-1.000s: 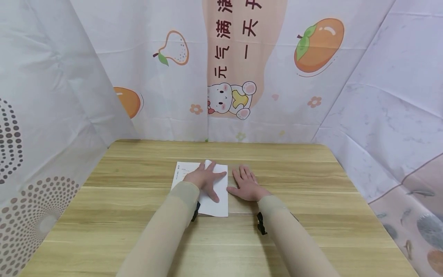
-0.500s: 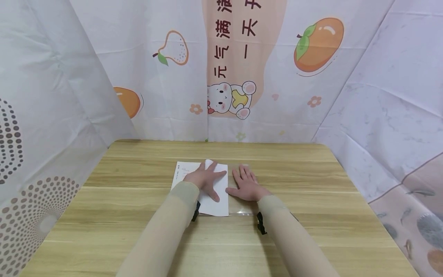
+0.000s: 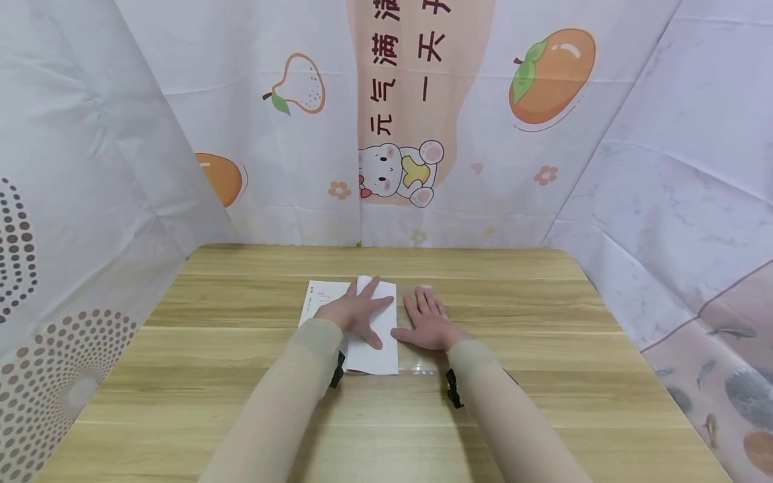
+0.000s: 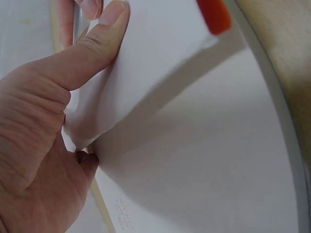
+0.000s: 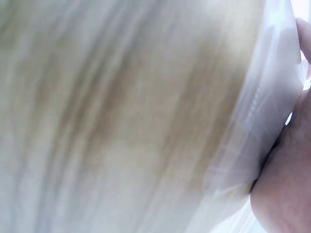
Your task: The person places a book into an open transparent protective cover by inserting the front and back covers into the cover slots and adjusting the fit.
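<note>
A white paper booklet or folded sheet (image 3: 380, 355) lies on the wooden table, with small print showing on its left part (image 3: 323, 295). My left hand (image 3: 356, 315) rests on it, fingers spread. In the left wrist view, the thumb (image 4: 92, 48) presses on a white page that bulges up and casts a shadow on the page below. Just right of the paper, my right hand (image 3: 430, 325) lies flat on a clear plastic sheet (image 3: 419, 369), its thumb near the paper's edge. The plastic's edge (image 5: 248, 111) also shows beside the palm in the right wrist view.
The wooden table (image 3: 543, 402) extends around both hands. A printed curtain (image 3: 241, 100) hangs behind it, with more cloth on both sides. An orange-red piece (image 4: 214, 17) shows at the top of the left wrist view; what it is, I cannot tell.
Both hands stay nearly in place; the right thumb has slid slightly left toward the paper. Glints on the clear plastic appear more plainly than a second ago. The head view has shifted slightly.
</note>
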Available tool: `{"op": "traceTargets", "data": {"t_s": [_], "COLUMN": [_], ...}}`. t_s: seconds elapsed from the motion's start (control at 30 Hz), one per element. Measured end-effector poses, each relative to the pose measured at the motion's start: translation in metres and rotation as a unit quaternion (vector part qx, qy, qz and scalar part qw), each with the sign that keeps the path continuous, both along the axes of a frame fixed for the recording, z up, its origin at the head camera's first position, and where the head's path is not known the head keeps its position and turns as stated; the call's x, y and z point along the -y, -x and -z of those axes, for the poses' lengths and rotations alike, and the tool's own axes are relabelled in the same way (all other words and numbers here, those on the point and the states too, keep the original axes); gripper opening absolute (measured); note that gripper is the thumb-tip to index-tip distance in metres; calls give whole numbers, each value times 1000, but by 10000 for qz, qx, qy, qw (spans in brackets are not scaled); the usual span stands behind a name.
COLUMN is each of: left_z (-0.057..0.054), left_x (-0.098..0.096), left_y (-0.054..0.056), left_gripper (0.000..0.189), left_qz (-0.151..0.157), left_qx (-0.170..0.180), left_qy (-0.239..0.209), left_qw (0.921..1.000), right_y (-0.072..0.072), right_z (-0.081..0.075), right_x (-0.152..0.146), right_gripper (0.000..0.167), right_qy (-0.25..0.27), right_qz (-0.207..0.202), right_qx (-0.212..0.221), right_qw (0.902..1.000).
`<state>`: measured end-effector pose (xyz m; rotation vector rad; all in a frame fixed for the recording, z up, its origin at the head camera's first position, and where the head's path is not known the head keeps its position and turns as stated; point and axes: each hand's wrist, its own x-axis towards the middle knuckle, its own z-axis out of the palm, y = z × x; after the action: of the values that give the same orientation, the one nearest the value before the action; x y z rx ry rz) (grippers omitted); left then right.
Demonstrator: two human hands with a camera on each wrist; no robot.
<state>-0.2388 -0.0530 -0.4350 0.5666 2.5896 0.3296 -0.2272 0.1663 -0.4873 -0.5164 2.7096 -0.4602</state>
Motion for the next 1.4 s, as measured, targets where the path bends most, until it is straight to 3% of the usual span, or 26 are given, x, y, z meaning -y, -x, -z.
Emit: {"op": "traceTargets", "data": {"t_s": [0.13, 0.23, 0.4, 0.53, 0.63, 0.83, 1.1, 1.4], "left_z": [1, 3, 12, 16, 15, 12, 14, 15], "left_x": [1, 0, -2, -1, 3, 11, 11, 12], "left_y": [-1, -3, -10, -21, -32, -48, -50, -48], "left_gripper": [101, 98, 85, 65, 65, 105, 92, 91], "left_qz": [87, 370, 926, 1376, 1596, 1888, 1964, 2011], "left_qx": [-291, -824, -1855, -2233, -2155, -1645, -1718, -1826], "left_qy": [91, 316, 800, 940, 886, 929, 842, 927], "left_qw": [9995, 9954, 9750, 9604, 9593, 9637, 9617, 9579], "right_y": [-1, -1, -2, 1, 2, -1, 4, 7], "right_z": [-2, -3, -4, 2, 6, 0, 4, 11], "right_x": [1, 2, 2, 1, 1, 1, -1, -6], "right_gripper": [101, 99, 97, 97, 98, 99, 92, 77], "right_qy": [55, -44, -193, -174, -205, 2, -77, 300], "right_qz": [17, 23, 36, 60, 30, -34, -14, -78], "right_qx": [-44, -48, -32, -47, -32, -82, 19, -47], "right_qw": [10000, 10000, 9998, 9998, 9998, 10000, 10000, 9995]}}
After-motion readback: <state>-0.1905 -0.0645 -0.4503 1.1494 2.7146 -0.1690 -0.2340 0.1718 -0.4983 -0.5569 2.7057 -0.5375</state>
